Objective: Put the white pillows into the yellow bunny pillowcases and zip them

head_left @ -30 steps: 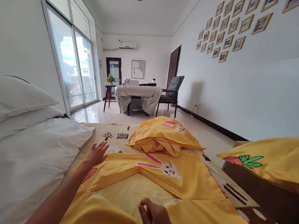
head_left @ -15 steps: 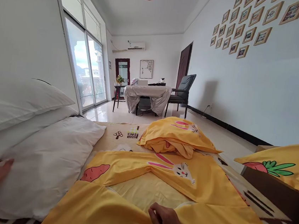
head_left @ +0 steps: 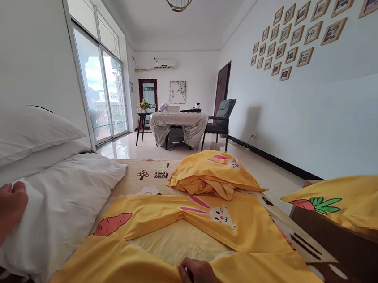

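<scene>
At the left, my left hand (head_left: 8,202) is closed on the near left part of a white pillow (head_left: 68,196), bunching its cover. A yellow pillowcase (head_left: 260,230) with a rabbit and a carrot print lies spread in front of me. My right hand (head_left: 199,280) rests at the bottom centre with curled fingers on the yellow cloth, its lower edge cut by the frame. Whether those fingers pinch the cloth is hidden. Beyond the pillowcase sits a bunched yellow pillow (head_left: 215,173) with a rabbit print.
More white pillows (head_left: 24,135) are stacked at the left. Another yellow pillow (head_left: 365,200) with a carrot lies at the right on a brown box-like object (head_left: 328,228). A patterned sheet (head_left: 130,185) covers the bed. Farther off stand a covered table (head_left: 177,120) and a black chair (head_left: 220,122).
My left hand has come further into view and closed on the white pillow, lifting its fabric. The view has shifted slightly; my right hand keeps its place on the yellow cloth.
</scene>
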`<state>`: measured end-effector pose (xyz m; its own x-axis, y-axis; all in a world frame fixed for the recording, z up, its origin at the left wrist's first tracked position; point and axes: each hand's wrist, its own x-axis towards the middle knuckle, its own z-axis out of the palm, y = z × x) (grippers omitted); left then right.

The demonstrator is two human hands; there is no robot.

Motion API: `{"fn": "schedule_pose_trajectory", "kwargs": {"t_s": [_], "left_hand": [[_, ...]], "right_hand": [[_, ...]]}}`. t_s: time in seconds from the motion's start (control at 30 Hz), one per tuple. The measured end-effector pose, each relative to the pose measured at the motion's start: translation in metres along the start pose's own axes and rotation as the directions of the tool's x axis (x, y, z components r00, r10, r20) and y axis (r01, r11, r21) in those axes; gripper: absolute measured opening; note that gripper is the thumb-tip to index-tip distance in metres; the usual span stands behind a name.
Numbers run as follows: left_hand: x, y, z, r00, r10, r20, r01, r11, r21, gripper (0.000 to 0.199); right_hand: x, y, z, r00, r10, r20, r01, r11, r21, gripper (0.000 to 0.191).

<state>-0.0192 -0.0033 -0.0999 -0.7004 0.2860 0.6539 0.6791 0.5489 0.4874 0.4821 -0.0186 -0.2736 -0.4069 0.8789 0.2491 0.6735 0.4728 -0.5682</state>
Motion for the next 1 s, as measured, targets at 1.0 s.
{"fn": "schedule_pose_trajectory", "kwargs": {"t_s": [1.0], "left_hand": [[-0.14,0.156,0.019,0.55,0.61,0.571,-0.56,0.776,-0.29,0.036]], "right_hand": [[0.01,0.015,0.005,0.963,0.259,-0.07,-0.174,0.801,0.572,0.061]]}}
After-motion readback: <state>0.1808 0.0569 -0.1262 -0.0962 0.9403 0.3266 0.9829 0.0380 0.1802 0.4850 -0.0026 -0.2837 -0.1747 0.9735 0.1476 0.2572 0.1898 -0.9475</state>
